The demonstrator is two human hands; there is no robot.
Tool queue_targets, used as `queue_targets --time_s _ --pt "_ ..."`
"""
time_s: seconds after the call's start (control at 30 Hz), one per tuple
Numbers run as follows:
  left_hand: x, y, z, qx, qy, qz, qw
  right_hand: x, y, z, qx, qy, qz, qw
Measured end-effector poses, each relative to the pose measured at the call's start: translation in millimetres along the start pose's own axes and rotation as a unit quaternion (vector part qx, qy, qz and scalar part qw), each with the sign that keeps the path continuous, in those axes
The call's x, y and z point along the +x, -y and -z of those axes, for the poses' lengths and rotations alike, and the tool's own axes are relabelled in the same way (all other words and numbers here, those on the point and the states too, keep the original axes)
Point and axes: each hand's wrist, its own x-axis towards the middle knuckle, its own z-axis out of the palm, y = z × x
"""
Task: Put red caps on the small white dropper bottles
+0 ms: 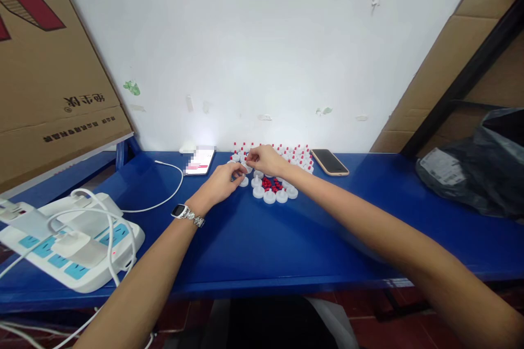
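My left hand (227, 181), with a watch on its wrist, has its fingers bent together around the edge of a white round cap (248, 168). Just behind it, my right hand (265, 160) pinches over the top of that cap; whatever lies between its fingertips is too small to make out. Another white cap (244, 181) rests on the table below the left fingertips. In front of the right wrist, several white caps with short nozzles (269, 196) form a ring around a pile of small red tips (269, 184). Behind the hands stand rows of white caps with red tips (303, 159) on.
A lit phone (200, 162) lies left of the hands, a dark-screened phone (331, 162) to the right. A white power strip (82, 278) with plugs and cables occupies the blue table's (262, 251) left end. At the right is a dark plastic bag (470, 158). A cardboard box (53, 65) stands left.
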Motion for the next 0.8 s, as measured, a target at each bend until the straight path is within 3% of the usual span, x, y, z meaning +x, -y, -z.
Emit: queue_targets --time_s 0.2,0.4,0.6,0.7,0.8 --pt "0.9 4.5 -3.4 -0.065 -0.009 0.021 0.998 7.7 4.8 -2.0 -0.098 0.072 0.003 0.993" --pt "1.8 -2.2 -7.4 -0.097 -0.042 0.021 0.994 20.1 0.0 6.3 -0.14 0.006 -0.065 0.988" --pt "1.5 -8.7 3.9 -0.059 -0.059 0.046 0.995 35.6 3.7 -3.6 -0.203 0.053 -0.085 0.974" --pt "0.5 -10.9 8.6 -0.031 -0.071 0.051 0.996 39.6 7.2 -3.8 -0.206 0.057 -0.076 0.974" --pt "-1.4 -13.4 8.9 -0.011 -0.097 0.036 0.995 34.2 11.1 4.9 -0.14 0.001 -0.075 0.987"
